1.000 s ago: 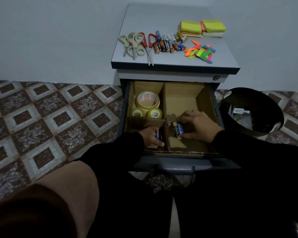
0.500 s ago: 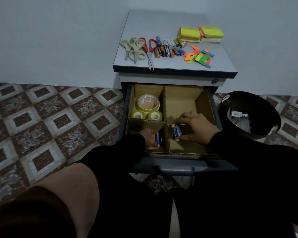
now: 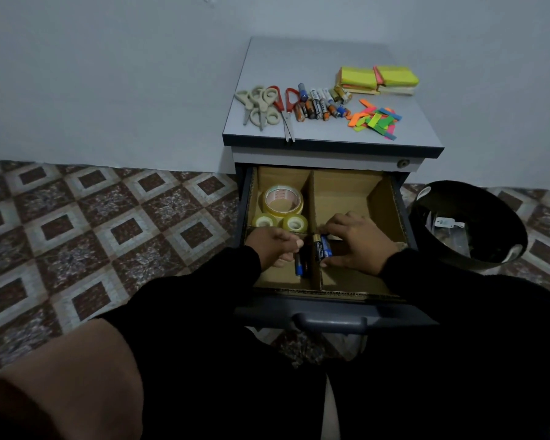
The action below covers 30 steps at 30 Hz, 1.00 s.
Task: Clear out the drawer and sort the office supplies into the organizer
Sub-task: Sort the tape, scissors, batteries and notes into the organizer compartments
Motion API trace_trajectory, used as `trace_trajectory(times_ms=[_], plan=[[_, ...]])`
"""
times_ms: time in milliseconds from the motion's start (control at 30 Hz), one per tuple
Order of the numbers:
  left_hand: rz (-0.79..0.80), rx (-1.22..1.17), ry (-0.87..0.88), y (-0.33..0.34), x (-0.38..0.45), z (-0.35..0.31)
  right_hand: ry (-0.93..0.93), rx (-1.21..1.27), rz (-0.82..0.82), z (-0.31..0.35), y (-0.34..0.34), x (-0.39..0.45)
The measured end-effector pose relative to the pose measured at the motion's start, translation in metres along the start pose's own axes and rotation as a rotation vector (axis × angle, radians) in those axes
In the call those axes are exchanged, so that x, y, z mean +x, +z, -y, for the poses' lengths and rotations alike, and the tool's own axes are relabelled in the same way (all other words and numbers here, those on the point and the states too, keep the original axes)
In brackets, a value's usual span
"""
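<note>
The open drawer [image 3: 331, 315] holds a cardboard organizer [image 3: 311, 198] with four compartments. Three tape rolls [image 3: 283, 201] lie in the far left one. My left hand [image 3: 272, 246] grips batteries [image 3: 300, 265] over the near left compartment. My right hand [image 3: 358, 241] holds blue and black batteries [image 3: 323, 247] in the near right compartment, right beside the divider. On the cabinet top [image 3: 331, 58] lie several scissors [image 3: 267, 106], more batteries [image 3: 323, 104], sticky note pads [image 3: 378, 79] and coloured flags [image 3: 375, 120].
A black waste bin [image 3: 470, 223] with a few scraps stands right of the cabinet. Patterned floor tiles stretch to the left. My knee fills the lower left, and my dark sleeves cover the drawer's front.
The camera has tilted, so the cabinet sits lower in view. My left hand has risen a little with its batteries. My right hand stays on its batteries by the divider.
</note>
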<state>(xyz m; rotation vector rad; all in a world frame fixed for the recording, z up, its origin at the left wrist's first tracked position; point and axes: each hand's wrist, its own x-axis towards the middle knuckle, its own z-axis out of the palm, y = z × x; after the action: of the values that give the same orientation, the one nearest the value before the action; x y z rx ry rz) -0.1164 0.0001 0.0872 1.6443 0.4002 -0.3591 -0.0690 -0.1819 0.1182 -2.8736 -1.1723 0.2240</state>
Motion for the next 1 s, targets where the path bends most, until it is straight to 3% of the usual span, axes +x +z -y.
trace_trajectory(times_ms=[233, 667, 1000], plan=[[0.009, 0.049, -0.063, 0.002, -0.003, 0.001, -0.013, -0.046, -0.063, 0.025, 0.005, 0.003], [0.022, -0.100, -0.255, 0.004, 0.006, 0.003, -0.010, -0.022, -0.056, 0.028, 0.014, 0.008], [-0.072, 0.082, -0.476, 0.008, 0.044, 0.026, 0.036, 0.067, -0.095, 0.001, 0.018, 0.001]])
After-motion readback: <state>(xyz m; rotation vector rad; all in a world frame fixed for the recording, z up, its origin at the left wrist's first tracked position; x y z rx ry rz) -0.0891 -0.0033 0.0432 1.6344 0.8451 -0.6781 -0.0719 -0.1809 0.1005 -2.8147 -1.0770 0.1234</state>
